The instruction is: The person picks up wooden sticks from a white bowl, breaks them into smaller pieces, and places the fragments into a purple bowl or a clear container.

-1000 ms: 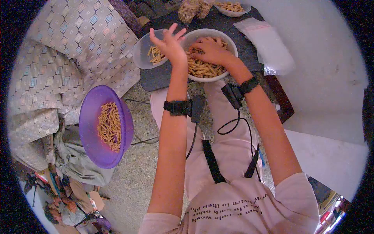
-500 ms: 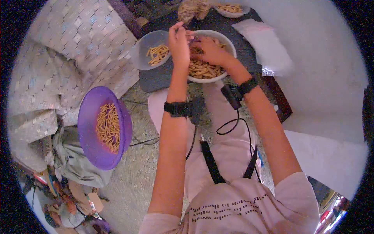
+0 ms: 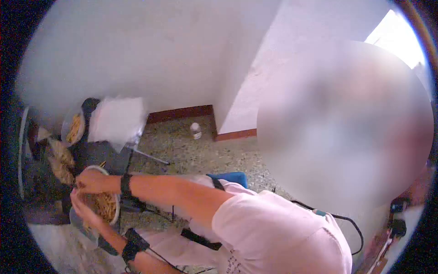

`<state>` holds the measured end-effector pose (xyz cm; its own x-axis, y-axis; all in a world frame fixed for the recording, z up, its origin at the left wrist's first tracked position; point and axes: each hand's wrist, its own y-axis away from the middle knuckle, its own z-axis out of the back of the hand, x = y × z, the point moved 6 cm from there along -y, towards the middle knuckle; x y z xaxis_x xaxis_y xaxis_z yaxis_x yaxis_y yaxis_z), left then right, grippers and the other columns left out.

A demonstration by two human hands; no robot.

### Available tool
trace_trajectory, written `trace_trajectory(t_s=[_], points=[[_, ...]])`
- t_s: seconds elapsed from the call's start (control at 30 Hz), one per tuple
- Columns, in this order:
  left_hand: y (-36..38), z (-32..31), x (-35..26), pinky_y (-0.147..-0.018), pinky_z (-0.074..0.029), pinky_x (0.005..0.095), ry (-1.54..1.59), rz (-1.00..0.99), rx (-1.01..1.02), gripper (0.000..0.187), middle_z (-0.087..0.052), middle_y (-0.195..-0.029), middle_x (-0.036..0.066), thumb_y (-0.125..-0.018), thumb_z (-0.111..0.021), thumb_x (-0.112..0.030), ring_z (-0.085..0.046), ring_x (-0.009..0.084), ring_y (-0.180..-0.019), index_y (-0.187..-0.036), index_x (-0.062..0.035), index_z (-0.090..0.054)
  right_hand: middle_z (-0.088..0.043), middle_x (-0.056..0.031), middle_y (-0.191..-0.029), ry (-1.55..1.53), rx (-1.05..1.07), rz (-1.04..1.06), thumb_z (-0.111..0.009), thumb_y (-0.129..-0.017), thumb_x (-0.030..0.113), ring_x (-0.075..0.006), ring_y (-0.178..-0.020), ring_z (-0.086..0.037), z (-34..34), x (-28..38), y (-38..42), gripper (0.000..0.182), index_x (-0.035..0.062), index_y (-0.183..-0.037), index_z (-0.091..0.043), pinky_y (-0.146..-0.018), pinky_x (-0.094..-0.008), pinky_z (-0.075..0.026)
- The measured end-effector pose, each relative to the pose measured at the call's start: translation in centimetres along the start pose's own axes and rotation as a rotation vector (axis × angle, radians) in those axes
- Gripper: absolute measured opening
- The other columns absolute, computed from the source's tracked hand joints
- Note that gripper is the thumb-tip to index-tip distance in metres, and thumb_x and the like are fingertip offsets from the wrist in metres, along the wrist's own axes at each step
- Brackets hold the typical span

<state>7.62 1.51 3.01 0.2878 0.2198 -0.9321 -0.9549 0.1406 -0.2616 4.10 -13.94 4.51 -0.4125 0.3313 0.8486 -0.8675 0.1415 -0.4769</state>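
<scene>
A white bowl (image 3: pixel 117 211) of short yellow-brown sticks stands on a dark board at the left. Over its far rim, my right hand (image 3: pixel 93 181) has its fingers curled together; whatever they hold is too small to make out. My left hand (image 3: pixel 84 209) reaches over the same bowl from below, its fingertips close to the right hand and blurred. Just beyond both hands lies a clear bag (image 3: pixel 61 160) with brownish contents. A smaller bowl (image 3: pixel 74 129) with yellow sticks is farther back.
A white packet (image 3: pixel 116 119) lies on the board beside the small bowl. A small white object (image 3: pixel 195 130) stands on the floor by the wall. Something blue (image 3: pixel 232 179) is beside my lap. A large blurred area covers the right side.
The view has swung right, so the bowls now appear at the left and the purple basin is out of sight. My right hand has risen from among the sticks, and both hands have come together.
</scene>
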Motion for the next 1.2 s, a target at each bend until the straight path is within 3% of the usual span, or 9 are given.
trace_trajectory(t_s=[0.17,0.2,0.3,0.5,0.7,0.9,1.0,1.1,1.2], points=[[-0.9,2.2,6.9,-0.098,-0.035,0.0341,-0.139,0.003,-0.117,0.049,-0.049,-0.128,0.014,-0.094,-0.041,-0.036,-0.048,0.0244,-0.115,-0.125,0.0019,-0.047,-0.064,-0.0121,-0.076,-0.089,-0.107,0.014,-0.068,-0.068,0.028,-0.0282,-0.071,-0.063,1.2,-0.5,0.9,0.026,0.0045,-0.08,-0.064,-0.064,-0.04,-0.049],[-0.9,1.9,6.7,-0.098,-0.035,0.0342,-0.16,0.001,-0.113,0.05,-0.049,-0.128,0.014,-0.094,-0.041,-0.036,-0.047,0.0247,-0.116,-0.125,0.0018,-0.047,-0.064,-0.0122,-0.075,-0.207,-0.031,-0.154,-0.068,-0.067,0.028,-0.0282,-0.07,-0.062,0.5,-1.4,0.7,0.026,0.0048,-0.078,-0.064,-0.063,-0.0392,-0.049],[-1.1,2.0,6.3,-0.099,-0.035,0.0345,-0.232,0.007,-0.091,0.051,-0.048,-0.128,0.015,-0.094,-0.042,-0.038,-0.046,0.0254,-0.118,-0.127,0.0014,-0.046,-0.063,-0.0125,-0.074,-0.322,-0.089,0.067,-0.068,-0.068,0.027,-0.0285,-0.069,-0.062,1.0,-0.6,0.6,0.025,0.0046,-0.077,-0.063,-0.062,-0.0393,-0.048],[0.7,0.8,2.8,-0.099,-0.036,0.0347,-0.132,-0.01,-0.096,0.051,-0.048,-0.129,0.016,-0.094,-0.041,-0.038,-0.046,0.0256,-0.118,-0.126,0.0007,-0.047,-0.064,-0.012,-0.075,-0.241,-0.047,0.052,-0.068,-0.067,0.027,-0.028,-0.07,-0.062,0.6,0.1,0.5,0.025,0.0043,-0.076,-0.063,-0.062,-0.039,-0.048],[0.4,0.5,4.6,-0.098,-0.036,0.0348,-0.21,-0.022,-0.096,0.048,-0.05,-0.126,0.016,-0.094,-0.043,-0.037,-0.047,0.0255,-0.116,-0.124,0.0007,-0.049,-0.063,-0.011,-0.073,-0.243,-0.036,0.106,-0.068,-0.067,0.025,-0.0266,-0.068,-0.062,1.4,1.3,1.2,0.022,0.0052,-0.075,-0.062,-0.061,-0.037,-0.047],[-0.6,0.7,6.2,-0.097,-0.037,0.0348,-0.285,-0.036,-0.092,0.046,-0.052,-0.124,0.015,-0.093,-0.044,-0.036,-0.049,0.0255,-0.114,-0.121,0.0007,-0.051,-0.062,-0.0102,-0.068,-0.216,-0.102,-0.008,-0.066,-0.067,0.024,-0.025,-0.065,-0.062,1.9,1.1,1.4,0.02,0.0053,-0.073,-0.062,-0.058,-0.0362,-0.048],[-1.4,2.1,6.9,-0.096,-0.038,0.0348,-0.353,-0.063,-0.085,0.045,-0.052,-0.123,0.015,-0.093,-0.045,-0.035,-0.05,0.0255,-0.112,-0.12,0.0007,-0.052,-0.062,-0.0101,-0.067,-0.204,-0.127,0.097,-0.065,-0.067,0.022,-0.0243,-0.065,-0.062,1.4,0.4,0.8,0.018,0.0055,-0.073,-0.062,-0.058,-0.0358,-0.048],[-1.8,2.6,6.8,-0.095,-0.038,0.0343,-0.384,-0.087,-0.06,0.043,-0.054,-0.12,0.014,-0.093,-0.046,-0.033,-0.051,0.0247,-0.11,-0.118,0.0007,-0.053,-0.063,-0.0096,-0.07,-0.326,-0.065,-0.045,-0.064,-0.068,0.02,-0.0239,-0.067,-0.062,2.3,1.4,1.0,0.016,0.0062,-0.075,-0.063,-0.062,-0.036,-0.048],[-0.7,-1.9,3.5,-0.092,-0.04,0.0327,-0.246,-0.089,0.027,0.037,-0.057,-0.112,0.012,-0.091,-0.05,-0.029,-0.053,0.0223,-0.105,-0.113,0.0005,-0.055,-0.064,-0.0095,-0.076,-0.28,-0.141,0.015,-0.062,-0.071,0.019,-0.0228,-0.072,-0.062,2.6,1.8,1.0,0.016,0.0065,-0.081,-0.064,-0.067,-0.0355,-0.049]])
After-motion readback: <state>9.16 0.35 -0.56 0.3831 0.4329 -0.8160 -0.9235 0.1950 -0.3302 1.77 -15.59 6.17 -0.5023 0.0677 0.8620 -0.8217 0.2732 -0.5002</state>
